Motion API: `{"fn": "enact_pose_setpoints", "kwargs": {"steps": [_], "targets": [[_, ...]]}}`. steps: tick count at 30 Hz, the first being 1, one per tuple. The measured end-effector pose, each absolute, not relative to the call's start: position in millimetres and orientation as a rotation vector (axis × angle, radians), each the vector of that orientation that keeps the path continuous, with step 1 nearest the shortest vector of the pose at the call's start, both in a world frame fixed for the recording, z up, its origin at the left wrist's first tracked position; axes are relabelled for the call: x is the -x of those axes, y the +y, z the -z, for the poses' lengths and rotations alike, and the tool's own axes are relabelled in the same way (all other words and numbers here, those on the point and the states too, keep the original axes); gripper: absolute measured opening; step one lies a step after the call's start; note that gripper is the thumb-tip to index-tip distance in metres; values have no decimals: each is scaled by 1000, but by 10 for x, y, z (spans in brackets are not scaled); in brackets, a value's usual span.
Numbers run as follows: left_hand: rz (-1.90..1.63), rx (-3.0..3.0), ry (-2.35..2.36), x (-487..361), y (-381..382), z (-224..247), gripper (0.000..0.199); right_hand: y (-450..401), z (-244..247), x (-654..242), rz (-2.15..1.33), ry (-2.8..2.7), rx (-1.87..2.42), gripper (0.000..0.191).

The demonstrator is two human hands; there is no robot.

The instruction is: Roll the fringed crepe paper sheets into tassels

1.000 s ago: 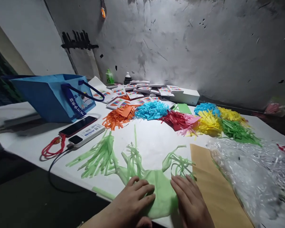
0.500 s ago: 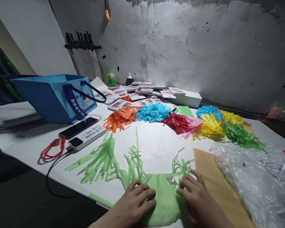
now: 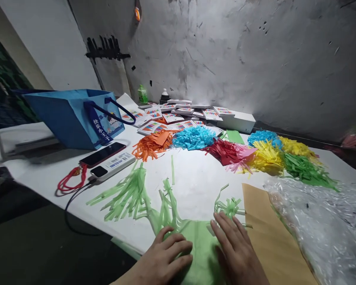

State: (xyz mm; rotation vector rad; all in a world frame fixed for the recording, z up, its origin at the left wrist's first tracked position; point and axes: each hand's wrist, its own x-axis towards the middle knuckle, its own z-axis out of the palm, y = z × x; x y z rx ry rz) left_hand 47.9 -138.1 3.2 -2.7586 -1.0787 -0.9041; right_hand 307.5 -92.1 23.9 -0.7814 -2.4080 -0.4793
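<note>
While the left hand [image 3: 167, 255] rests loosely curled, fingers spread, and the right hand [image 3: 235, 249] lies extended, fingers nearly together, fringed green tissue paper [image 3: 199, 242] lies between and beneath them, apparently steadied to stay flat.

Palm-down bare left hand [image 3: 168, 254] observed with fingers bent, palm-down bare right hand [image 3: 236, 248] with fingers extended forward

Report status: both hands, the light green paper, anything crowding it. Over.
Left hand curved over light green paper; right hand at its right side. Fringe fanned out on white tabletop. Brown sheet close beside right hand.
</note>
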Motion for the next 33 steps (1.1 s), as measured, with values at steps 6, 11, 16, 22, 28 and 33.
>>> {"fn": "enact_pose_setpoints", "kwargs": {"steps": [6, 11, 16, 22, 28, 33], "targets": [[922, 2769, -1125, -474, -1385, -89, 27, -877, -332, -2990, 126, -2381, 786, 29], [1061, 2769, -1152, -468, -1391, -12, 14, -1006, -377, -3225, 423, -2594, 563, 64], [1076, 2828, -1150, -451, -1397, -47, 21, -1117, -345, -3150, 530, -2544, 567, 54], [984, 2957, -1219, -384, -1424, -182, 21, -1198, -51, -3083, 159, -2396, 654, 23], [956, 2820, -1634, -519, -1269, -249, 24, -1249, -17, -2856, -113, -2061, 1086, 17], [571, 2611, -1995, -659, -1072, -358, 23, -1148, 24, -2695, -103, -2007, 1419, 24]]}}
